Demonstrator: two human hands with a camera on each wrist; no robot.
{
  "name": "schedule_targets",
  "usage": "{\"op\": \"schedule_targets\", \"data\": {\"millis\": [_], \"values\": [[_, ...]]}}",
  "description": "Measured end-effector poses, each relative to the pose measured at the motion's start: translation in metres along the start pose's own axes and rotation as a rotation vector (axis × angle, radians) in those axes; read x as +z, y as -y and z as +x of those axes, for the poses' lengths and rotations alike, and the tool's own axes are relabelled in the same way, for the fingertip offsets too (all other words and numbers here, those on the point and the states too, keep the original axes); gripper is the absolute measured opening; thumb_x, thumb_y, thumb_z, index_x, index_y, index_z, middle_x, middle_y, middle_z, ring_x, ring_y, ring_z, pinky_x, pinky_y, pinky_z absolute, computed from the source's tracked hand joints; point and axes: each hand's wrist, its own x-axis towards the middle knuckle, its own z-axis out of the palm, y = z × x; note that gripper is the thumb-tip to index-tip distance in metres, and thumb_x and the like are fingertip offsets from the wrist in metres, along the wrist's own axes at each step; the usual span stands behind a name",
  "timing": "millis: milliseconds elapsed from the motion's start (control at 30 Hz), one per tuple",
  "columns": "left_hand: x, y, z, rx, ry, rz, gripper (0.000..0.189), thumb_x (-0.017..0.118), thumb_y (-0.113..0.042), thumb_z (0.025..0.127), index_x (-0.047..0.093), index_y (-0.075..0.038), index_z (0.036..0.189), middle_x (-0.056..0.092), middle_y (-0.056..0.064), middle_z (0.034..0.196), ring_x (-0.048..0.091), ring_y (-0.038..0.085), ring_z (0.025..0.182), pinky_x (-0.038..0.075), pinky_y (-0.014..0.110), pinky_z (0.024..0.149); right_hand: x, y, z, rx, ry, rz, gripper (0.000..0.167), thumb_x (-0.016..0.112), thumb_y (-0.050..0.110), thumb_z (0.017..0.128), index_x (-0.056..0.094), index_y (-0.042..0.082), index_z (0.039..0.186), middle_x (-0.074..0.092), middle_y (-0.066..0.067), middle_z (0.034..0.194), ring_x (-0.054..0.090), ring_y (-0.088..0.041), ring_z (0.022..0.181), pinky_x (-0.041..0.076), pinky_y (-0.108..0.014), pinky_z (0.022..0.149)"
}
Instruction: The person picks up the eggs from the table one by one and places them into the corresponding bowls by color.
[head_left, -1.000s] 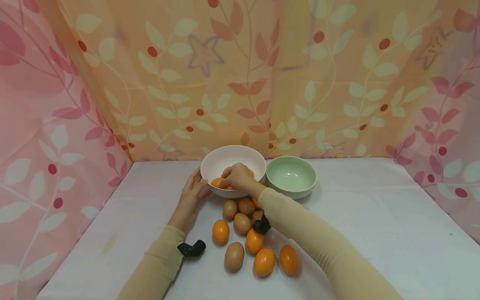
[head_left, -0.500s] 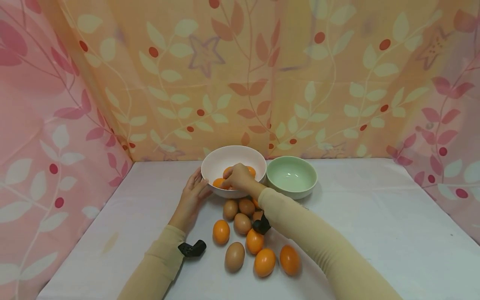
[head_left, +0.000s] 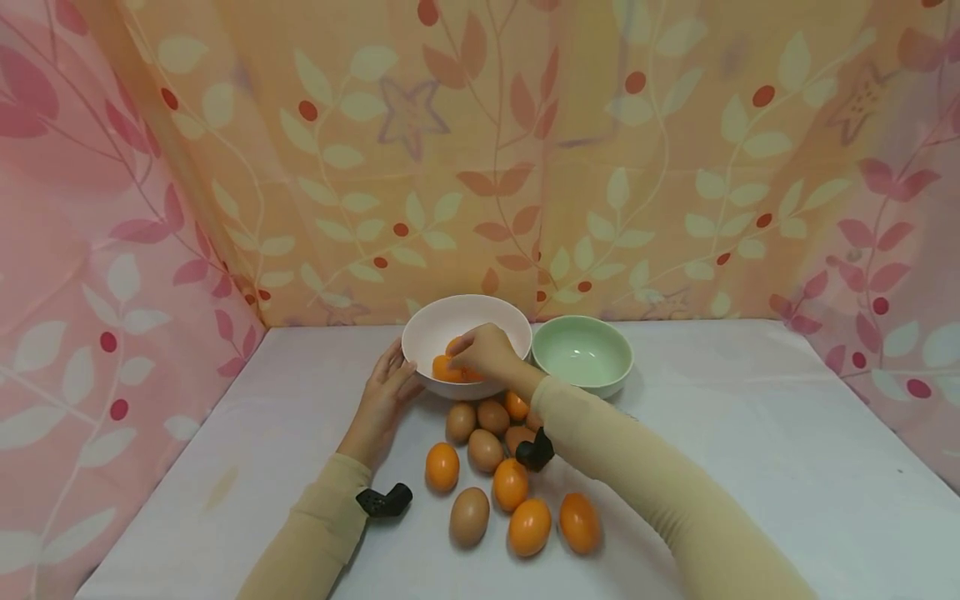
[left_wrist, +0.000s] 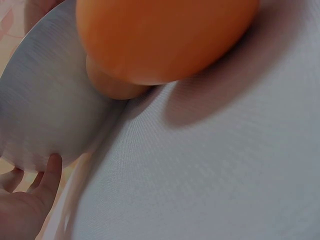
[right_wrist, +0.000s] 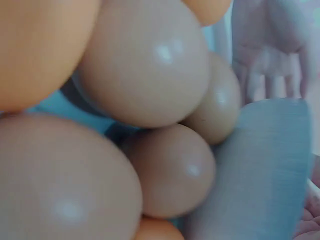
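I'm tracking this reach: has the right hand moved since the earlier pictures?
Yes: in the head view, the right hand has shifted slightly rightward, toward the green bowl, which stays put.

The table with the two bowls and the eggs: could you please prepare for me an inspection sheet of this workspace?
Surface: white cloth, with a faint yellowish mark at left.
Job's things: white bowl with orange eggs inside; green bowl beside it on the right; brown eggs and more orange eggs lie loose on the near side.
Clutter: nothing seen apart from these things.
Hands: left hand touches the white bowl's side; right hand is in the white bowl, its grip unclear. A black device is on each sleeve.
Cables: nothing seen.
Surroundings: leaf-patterned orange backdrop, pink side cloths.
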Motion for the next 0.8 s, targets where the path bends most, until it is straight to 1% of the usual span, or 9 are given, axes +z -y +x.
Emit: {"op": "schedule_targets", "data": {"millis": [67,100,167,300,400,500,667,800], "values": [[0.0,0.001,0.0,-0.005,-0.002,-0.009,0.063,0.05,-0.016,0.104,0.02,-0.018,0.159,0.017,0.002,0.168,0.033,0.021,0.147,0.052,0.022,0.096,-0.007,0.001,-0.007,-0.016,0.004,0.013,0.024,0.084,0.018,0.078,0.079,0.005,0.098,0.078,-0.005,0.098,0.064,-0.016,0.105,0.052,-0.026,0.095],[0.0,0.001,0.0,-0.004,-0.002,-0.011,0.063,0.05,-0.016,0.104,0.021,-0.019,0.159,0.017,0.001,0.167,0.033,0.021,0.147,0.052,0.022,0.095,-0.011,0.001,-0.011,-0.018,0.011,0.031,0.025,0.083,0.018,0.078,0.079,0.006,0.099,0.078,-0.004,0.098,0.064,-0.017,0.107,0.052,-0.029,0.098],[0.0,0.001,0.001,-0.003,0.0,-0.017,0.062,0.05,-0.016,0.104,0.021,-0.019,0.159,0.017,0.001,0.167,0.033,0.02,0.147,0.052,0.021,0.095,-0.02,0.001,-0.02,-0.022,0.026,0.074,0.027,0.083,0.02,0.079,0.079,0.006,0.102,0.078,-0.003,0.098,0.065,-0.017,0.107,0.052,-0.031,0.1],[0.001,0.003,0.002,-0.008,-0.012,-0.03,0.061,0.049,-0.015,0.104,0.022,-0.02,0.159,0.017,0.001,0.167,0.033,0.02,0.148,0.054,0.02,0.093,-0.039,-0.004,-0.044,-0.05,0.051,0.184,0.03,0.082,0.021,0.081,0.077,0.005,0.107,0.078,-0.005,0.103,0.068,-0.015,0.104,0.054,-0.031,0.097],[0.001,0.001,0.002,-0.013,-0.014,-0.038,0.061,0.049,-0.014,0.104,0.023,-0.02,0.159,0.017,0.001,0.168,0.032,0.02,0.148,0.054,0.02,0.092,-0.053,-0.009,-0.063,-0.065,0.052,0.215,0.031,0.082,0.023,0.081,0.077,0.009,0.108,0.077,-0.004,0.106,0.068,-0.014,0.104,0.054,-0.03,0.095],[0.002,0.0,0.002,-0.026,-0.014,-0.041,0.061,0.05,-0.015,0.104,0.023,-0.021,0.159,0.017,0.0,0.168,0.033,0.019,0.148,0.053,0.02,0.093,-0.064,-0.017,-0.082,-0.056,0.055,0.231,0.032,0.082,0.025,0.081,0.076,0.013,0.11,0.077,-0.003,0.108,0.067,-0.013,0.104,0.055,-0.029,0.093],[0.003,-0.001,0.002,-0.031,-0.014,-0.024,0.061,0.049,-0.016,0.104,0.022,-0.022,0.159,0.017,-0.001,0.168,0.032,0.019,0.148,0.052,0.023,0.097,-0.076,-0.033,-0.109,-0.049,0.085,0.317,0.034,0.079,0.019,0.084,0.073,0.006,0.116,0.075,-0.009,0.111,0.07,-0.011,0.099,0.057,-0.026,0.088],[0.003,-0.002,0.0,-0.043,-0.026,-0.014,0.061,0.049,-0.017,0.105,0.022,-0.023,0.159,0.017,-0.002,0.168,0.034,0.019,0.147,0.048,0.029,0.106,-0.079,-0.046,-0.128,-0.043,0.122,0.38,0.036,0.078,0.017,0.084,0.071,0.003,0.116,0.075,-0.014,0.11,0.07,-0.01,0.096,0.058,-0.026,0.089]]}}
